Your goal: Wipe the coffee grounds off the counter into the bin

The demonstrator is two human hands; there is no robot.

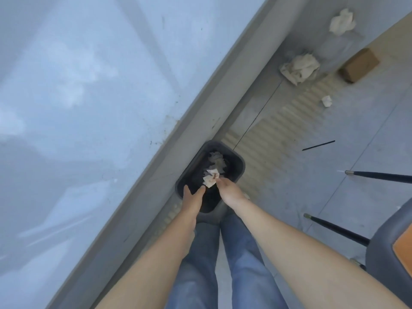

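A dark grey bin (239,161) stands on the floor beside the counter's edge, with crumpled paper inside. My right hand (229,191) reaches over the bin's mouth and pinches a stained white paper towel (210,178) at its fingertips. My left hand (192,198) hangs over the bin's near-left rim with straight fingers, holding nothing. The pale grey counter (89,108) fills the left of the head view; a few dark specks of coffee grounds (156,142) lie near its edge.
Crumpled cloths (299,68) (342,22), a small paper wad (327,101) and a cardboard box (359,64) lie on the floor. A black stick (318,145) lies further right. Chair legs (334,228) and a seat stand at the right. My jeans-clad legs are below.
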